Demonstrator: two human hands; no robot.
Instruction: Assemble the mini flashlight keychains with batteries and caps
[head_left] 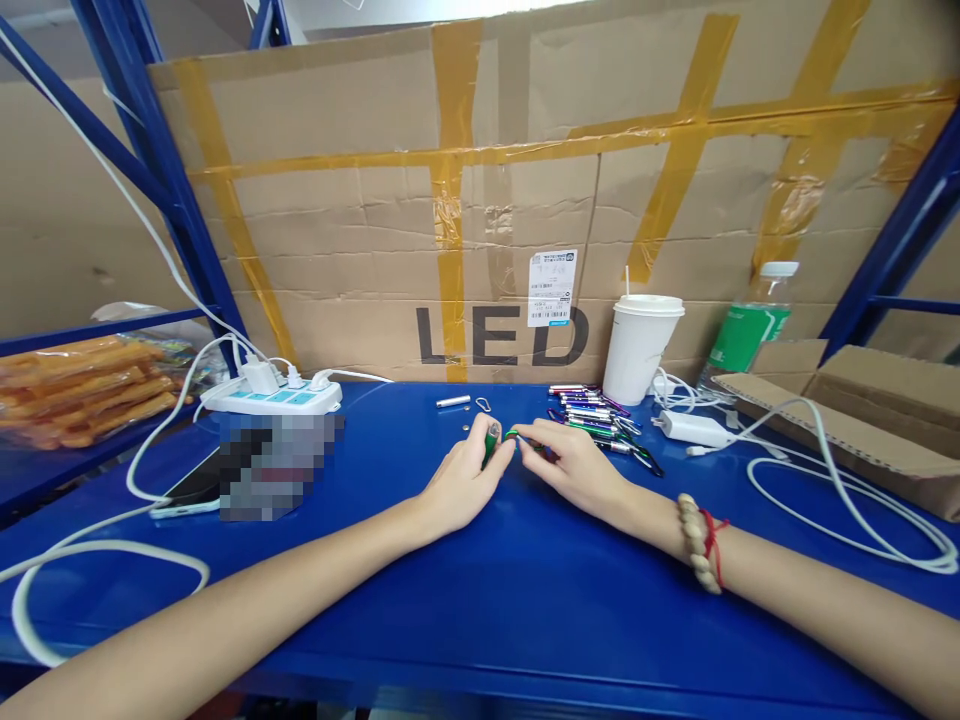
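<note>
My left hand pinches a small green tube-shaped piece over the blue shelf. My right hand pinches a second small green part right beside it, the two pieces almost touching. Behind my right hand lies a pile of several small coloured pen-like lights. A loose silver tube, a small metal ring clip and tiny round parts lie just beyond my left hand.
A white power strip with plugged chargers and a phone sit at left; white cables loop on both sides. A white paper cup, a green-labelled bottle, a white charger and an open cardboard box stand at right. A taped cardboard sheet closes the back.
</note>
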